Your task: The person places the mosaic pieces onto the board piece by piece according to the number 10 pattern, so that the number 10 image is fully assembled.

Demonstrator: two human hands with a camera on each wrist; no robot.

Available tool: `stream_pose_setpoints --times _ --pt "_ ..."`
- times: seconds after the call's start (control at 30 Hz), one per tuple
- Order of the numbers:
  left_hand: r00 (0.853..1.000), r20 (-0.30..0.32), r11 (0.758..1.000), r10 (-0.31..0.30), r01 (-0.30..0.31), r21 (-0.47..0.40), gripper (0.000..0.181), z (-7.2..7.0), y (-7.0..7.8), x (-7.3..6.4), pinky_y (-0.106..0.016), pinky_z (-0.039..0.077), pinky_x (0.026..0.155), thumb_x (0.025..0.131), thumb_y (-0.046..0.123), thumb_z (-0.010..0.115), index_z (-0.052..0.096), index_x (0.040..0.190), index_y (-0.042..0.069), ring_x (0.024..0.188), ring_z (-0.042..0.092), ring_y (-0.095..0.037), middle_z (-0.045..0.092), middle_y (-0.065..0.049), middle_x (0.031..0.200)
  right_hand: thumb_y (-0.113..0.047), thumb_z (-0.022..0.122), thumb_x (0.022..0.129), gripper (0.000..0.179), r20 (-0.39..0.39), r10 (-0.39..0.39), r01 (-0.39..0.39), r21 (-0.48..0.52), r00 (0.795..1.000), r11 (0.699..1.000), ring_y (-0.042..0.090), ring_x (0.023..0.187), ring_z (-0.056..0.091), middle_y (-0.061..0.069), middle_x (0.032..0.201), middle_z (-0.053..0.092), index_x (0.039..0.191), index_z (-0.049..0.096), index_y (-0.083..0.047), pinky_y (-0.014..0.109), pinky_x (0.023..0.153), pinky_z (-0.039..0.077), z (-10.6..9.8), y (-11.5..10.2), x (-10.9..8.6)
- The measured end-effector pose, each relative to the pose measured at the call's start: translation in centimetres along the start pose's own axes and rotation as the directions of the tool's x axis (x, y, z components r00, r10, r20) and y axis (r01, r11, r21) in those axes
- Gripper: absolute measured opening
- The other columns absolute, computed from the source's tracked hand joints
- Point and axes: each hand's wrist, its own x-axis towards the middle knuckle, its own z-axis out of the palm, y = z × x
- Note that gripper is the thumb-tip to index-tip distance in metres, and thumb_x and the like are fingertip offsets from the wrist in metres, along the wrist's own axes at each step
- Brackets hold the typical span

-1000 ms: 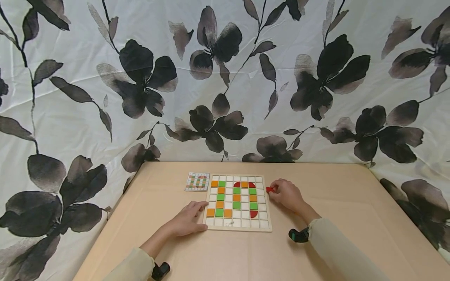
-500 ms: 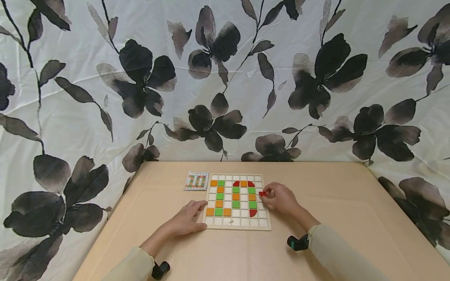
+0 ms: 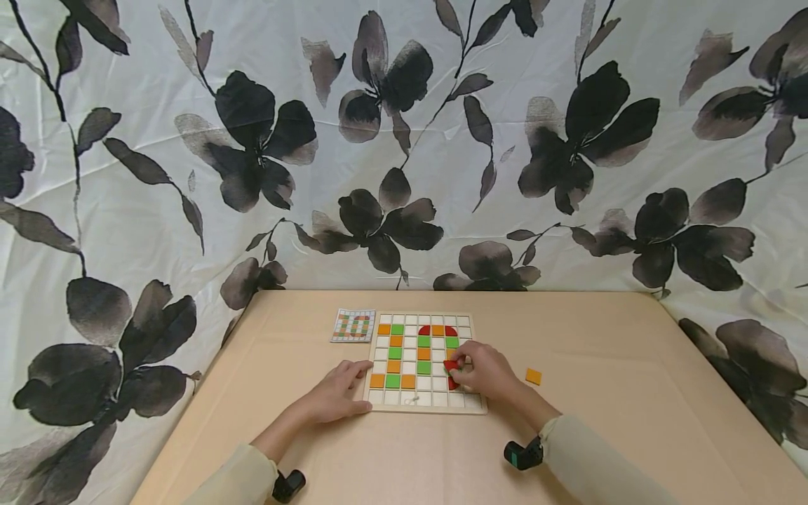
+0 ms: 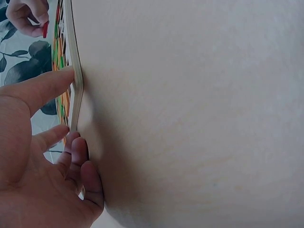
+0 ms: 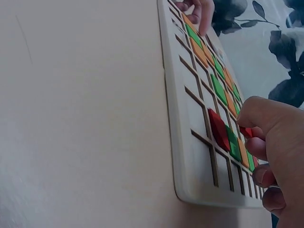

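A square wooden grid board (image 3: pixel 426 399) lies on the table, bearing orange, green and red tiles in its cells. My right hand (image 3: pixel 485 368) is over its right part, pinching a small red tile (image 3: pixel 449 365) between thumb and fingers. Just under the fingers, a red tile with one rounded corner (image 5: pixel 218 129) sits in a cell, partly covered in the head view. At the board's left side is my left hand (image 3: pixel 331 396), its index fingertip on the left edge and its thumb at the near left corner. The remaining left fingers (image 4: pixel 91 178) rest on the table.
A small card (image 3: pixel 352 326) printed with a coloured grid lies beside the board's far left corner. One loose orange tile (image 3: pixel 533 376) is on the table (image 3: pixel 618 351) to the right. Behind the table hangs a flowered cloth (image 3: pixel 391 168).
My right hand has carried the red tile leftward and nearer to me, from beside the board to over its cells. The loose orange tile has come into view. My left hand stays put.
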Motion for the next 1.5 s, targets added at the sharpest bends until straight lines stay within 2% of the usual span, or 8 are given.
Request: stream_pose_setpoints --times 0.33,0.5,0.73,0.97,1.5 --pt "1.0 -0.002 1.0 -0.001 0.001 0.003 0.075 0.0 -0.1 0.1 -0.051 0.036 0.099 0.082 0.034 0.075 0.039 0.146 0.016 0.117 0.043 -0.022 0.047 -0.006 0.128 -0.029 0.078 0.079 0.017 0.041 -0.06 0.061 -0.021 0.997 0.998 0.008 0.076 0.048 -0.011 0.078 0.054 0.089 0.068 -0.019 0.023 0.066 0.039 1.4 -1.6 -0.3" --pt "1.0 0.0 1.0 -0.005 0.005 0.002 0.076 0.1 -0.1 0.1 -0.05 0.037 0.099 0.082 0.034 0.075 0.039 0.146 0.016 0.117 0.043 -0.022 0.047 -0.006 0.128 -0.03 0.077 0.08 0.017 0.075 -0.079 0.08 -0.009 0.994 0.997 0.008 0.074 0.049 -0.009 0.077 0.054 0.09 0.069 -0.019 0.022 0.062 0.039 2.0 -2.2 -0.3" --pt "1.0 0.005 1.0 -0.019 0.019 0.004 0.076 0.1 -0.2 0.1 -0.05 0.037 0.099 0.082 0.035 0.075 0.039 0.146 0.017 0.116 0.043 -0.022 0.047 -0.005 0.129 -0.033 0.078 0.079 0.018 0.071 -0.106 0.108 -0.024 0.992 0.994 0.007 0.071 0.048 -0.008 0.076 0.054 0.087 0.068 -0.019 0.02 0.061 0.039 2.6 -2.7 -0.3" --pt "1.0 0.002 1.0 -0.002 0.002 -0.003 0.076 0.1 -0.3 0.2 -0.05 0.037 0.098 0.082 0.035 0.075 0.039 0.147 0.016 0.116 0.043 -0.022 0.047 -0.006 0.129 -0.034 0.078 0.08 0.019 0.066 -0.129 0.133 -0.055 0.989 0.99 0.005 0.07 0.046 -0.01 0.075 0.054 0.088 0.069 -0.019 0.02 0.061 0.037 2.9 -2.9 -0.2" --pt "1.0 0.005 1.0 -0.009 0.009 0.0 0.076 0.2 -0.3 0.2 -0.05 0.037 0.1 0.082 0.035 0.074 0.039 0.147 0.018 0.118 0.043 -0.023 0.046 -0.005 0.13 -0.031 0.078 0.081 0.015 0.081 -0.128 0.126 0.03 0.988 0.992 0.008 0.069 0.05 -0.013 0.073 0.054 0.087 0.071 -0.019 0.021 0.061 0.039 2.8 -3.1 0.0"
